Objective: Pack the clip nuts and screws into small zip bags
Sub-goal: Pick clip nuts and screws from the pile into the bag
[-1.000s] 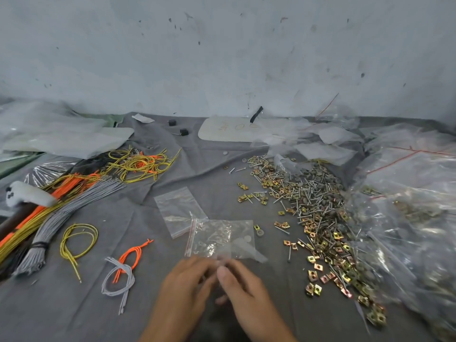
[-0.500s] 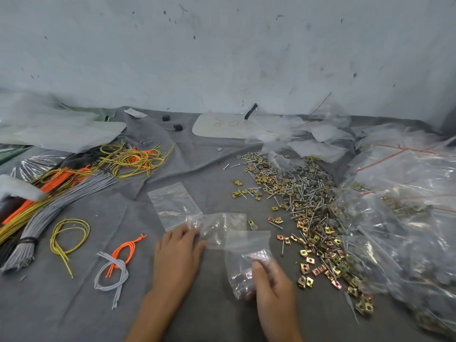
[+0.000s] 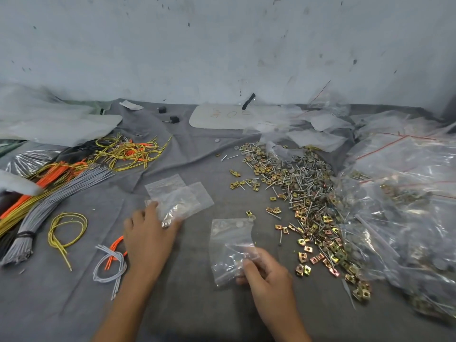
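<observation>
Nearest, the right hand (image 3: 266, 275) is pinching the lower part of a small clear zip bag (image 3: 229, 243) between thumb and curled fingers, over the grey cloth (image 3: 197, 304). A little farther to the left, the left hand (image 3: 148, 233) is pressing fairly straight fingers onto the near edge of a loose stack of zip bags (image 3: 177, 196). Beyond, to the right, the heap of clip nuts and screws (image 3: 303, 193) is lying spread beside large plastic bags (image 3: 404, 193), while wire bundles (image 3: 56, 191) are lying far left.
</observation>
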Action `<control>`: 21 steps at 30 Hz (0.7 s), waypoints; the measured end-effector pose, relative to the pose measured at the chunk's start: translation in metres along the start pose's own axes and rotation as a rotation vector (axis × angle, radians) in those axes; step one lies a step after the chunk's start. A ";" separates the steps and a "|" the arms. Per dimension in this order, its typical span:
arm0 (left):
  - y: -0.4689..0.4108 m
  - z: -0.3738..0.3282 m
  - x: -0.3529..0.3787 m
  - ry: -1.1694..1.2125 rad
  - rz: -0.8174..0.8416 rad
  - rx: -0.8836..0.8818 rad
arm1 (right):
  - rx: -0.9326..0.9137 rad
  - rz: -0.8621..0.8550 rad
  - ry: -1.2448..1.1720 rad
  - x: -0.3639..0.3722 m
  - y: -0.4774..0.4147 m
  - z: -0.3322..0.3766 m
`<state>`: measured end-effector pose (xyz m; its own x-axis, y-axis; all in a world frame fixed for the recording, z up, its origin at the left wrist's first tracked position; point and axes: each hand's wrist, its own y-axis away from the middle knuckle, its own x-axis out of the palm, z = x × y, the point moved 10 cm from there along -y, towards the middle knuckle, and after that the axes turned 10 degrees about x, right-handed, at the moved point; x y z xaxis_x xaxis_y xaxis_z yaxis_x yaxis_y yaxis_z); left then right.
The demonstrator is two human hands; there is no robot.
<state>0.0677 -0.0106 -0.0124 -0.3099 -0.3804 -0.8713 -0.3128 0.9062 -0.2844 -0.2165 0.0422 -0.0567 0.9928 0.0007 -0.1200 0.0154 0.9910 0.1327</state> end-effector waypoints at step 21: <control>0.095 -0.112 0.037 0.537 0.463 0.541 | -0.013 -0.135 0.076 -0.007 0.003 -0.004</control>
<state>-0.0741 0.0404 -0.0264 -0.7211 0.1338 -0.6797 0.3730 0.9018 -0.2182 -0.2238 0.0453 -0.0599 0.9700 -0.1226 -0.2099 0.1456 0.9845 0.0976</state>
